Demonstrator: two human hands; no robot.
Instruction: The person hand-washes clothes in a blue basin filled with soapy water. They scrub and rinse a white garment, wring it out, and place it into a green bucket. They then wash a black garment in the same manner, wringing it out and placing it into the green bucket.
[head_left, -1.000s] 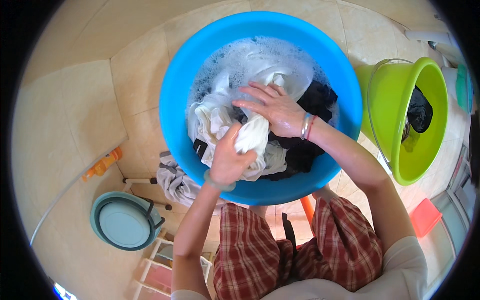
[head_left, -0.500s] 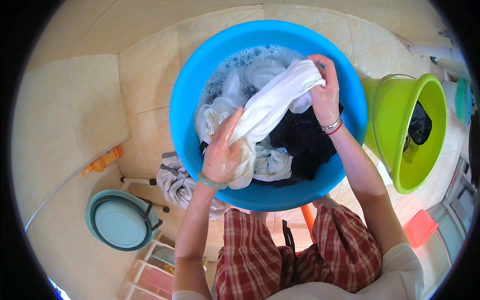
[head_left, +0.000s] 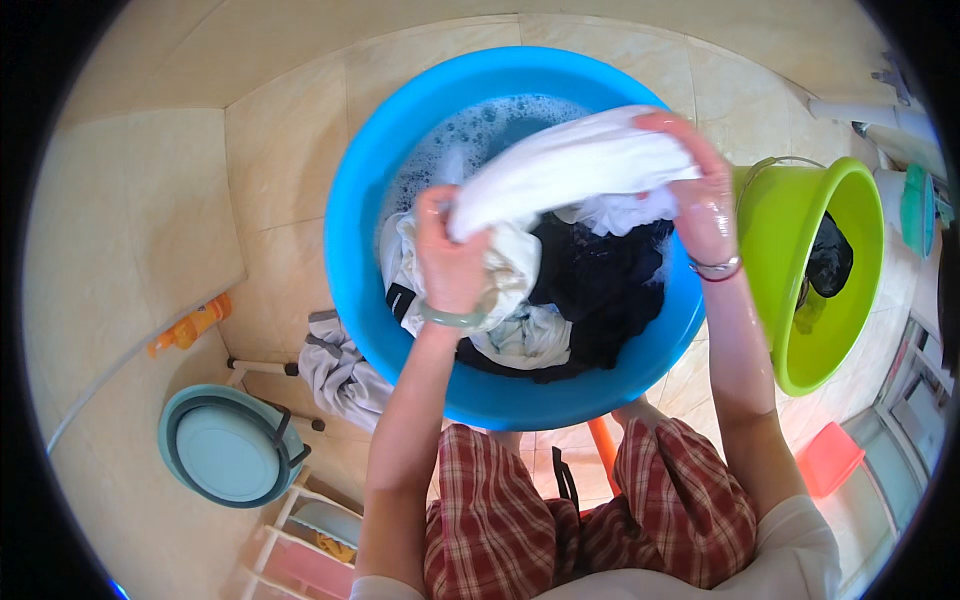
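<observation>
Fingers of the left hand (head_left: pixel 452 262) and right hand (head_left: pixel 708 208) grip a white garment (head_left: pixel 575 160), stretched between them over the blue basin (head_left: pixel 352 190). It is raised above the suds (head_left: pixel 500 115); an off-white garment (head_left: pixel 512 265) and black clothing (head_left: pixel 600 278) lie unlifted toward the basin's near edge.

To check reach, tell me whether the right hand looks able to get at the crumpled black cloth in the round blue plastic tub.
Likely yes: the black cloth lies largely uncovered in the tub, near the right hand, though that hand would probably have to release the long white cloth it grips.
</observation>
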